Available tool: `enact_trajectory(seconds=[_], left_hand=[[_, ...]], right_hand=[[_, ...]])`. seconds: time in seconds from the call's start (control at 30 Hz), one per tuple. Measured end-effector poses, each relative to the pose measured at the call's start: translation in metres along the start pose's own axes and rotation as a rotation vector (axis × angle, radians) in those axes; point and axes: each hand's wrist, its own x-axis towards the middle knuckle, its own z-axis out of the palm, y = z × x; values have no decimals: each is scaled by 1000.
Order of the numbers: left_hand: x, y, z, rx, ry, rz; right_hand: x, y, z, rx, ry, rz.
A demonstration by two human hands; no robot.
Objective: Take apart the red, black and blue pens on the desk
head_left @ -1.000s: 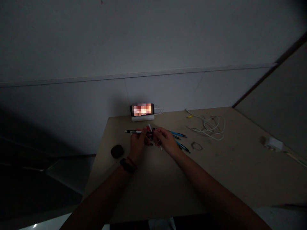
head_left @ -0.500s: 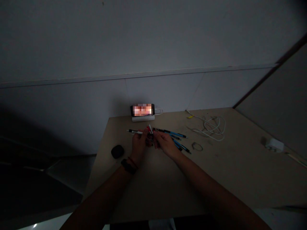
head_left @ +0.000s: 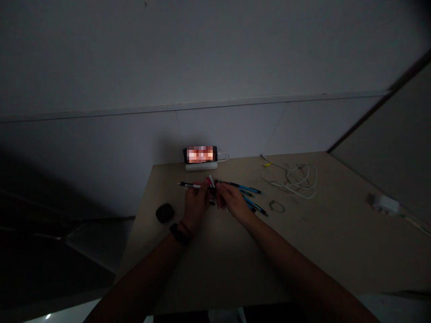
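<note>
My left hand (head_left: 195, 202) is closed, thumb and fingers pinched around a white pen (head_left: 190, 185) whose black end sticks out to the left. Close against it, my right hand (head_left: 233, 198) is closed too, its fingertips pressed together on a small dark part I cannot make out. Between the hands a short white stick (head_left: 211, 180) rises at a slant, with a red piece (head_left: 208, 180) beside it. Beyond my right hand lie several blue-and-black pens (head_left: 247, 187), partly hidden by it.
A lit phone (head_left: 201, 154) leans at the back on a white stand (head_left: 201, 167). A black rounded case (head_left: 164, 213) lies left of my hands. Farther right are a small loop (head_left: 276, 206), a tangled white cable (head_left: 299, 181) and a white power socket (head_left: 387, 205) on the table (head_left: 323, 242).
Both hands stay almost in place. The right fingers have shifted slightly, and the small parts between the hands have turned a little.
</note>
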Motion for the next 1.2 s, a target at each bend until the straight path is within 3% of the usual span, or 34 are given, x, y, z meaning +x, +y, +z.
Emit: enact_trajectory(seconds=[0.5,1.2], left_hand=[[-3,-1,-1,0,-39,29],[-7,4,-3,163,-54,8]], right_hand=[[1,-1,-1,-66,25,8],[-1,-7,-1,-87,67,-48]])
